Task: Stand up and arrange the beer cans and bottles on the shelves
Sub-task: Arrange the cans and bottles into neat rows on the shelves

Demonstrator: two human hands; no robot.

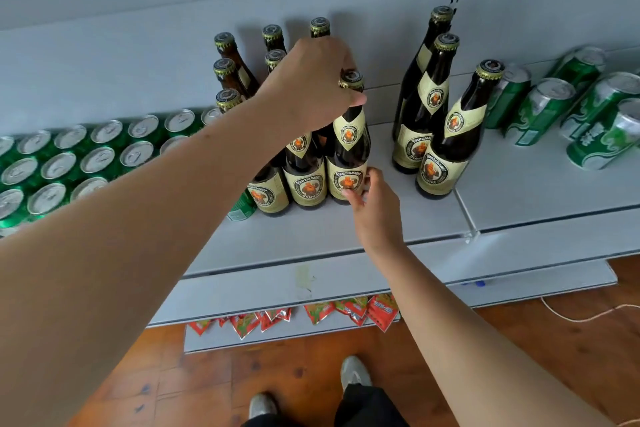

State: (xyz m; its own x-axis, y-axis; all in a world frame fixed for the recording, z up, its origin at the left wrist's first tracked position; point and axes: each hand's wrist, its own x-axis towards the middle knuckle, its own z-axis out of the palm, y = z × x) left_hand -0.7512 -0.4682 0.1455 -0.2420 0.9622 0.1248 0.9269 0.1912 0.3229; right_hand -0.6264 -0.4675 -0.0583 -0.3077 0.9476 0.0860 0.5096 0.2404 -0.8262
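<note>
two hands on one upright bottle (348,152) | left hand (313,83) grips neck | right hand (372,208) pinches base

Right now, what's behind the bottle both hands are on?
Behind the held bottle one more cap shows at the back. The left hand covers anything between them; bottles stand further left.

Grey metal shelf (346,236), two panels meeting at a seam right of centre; left end packed with upright green cans (93,159) in rows; centre holds a block of upright brown bottles (304,177), cream labels; three more upright bottles (446,149) just left of the seam; right panel carries green cans lying on their sides (540,111), loosely piled toward the far right.
</note>
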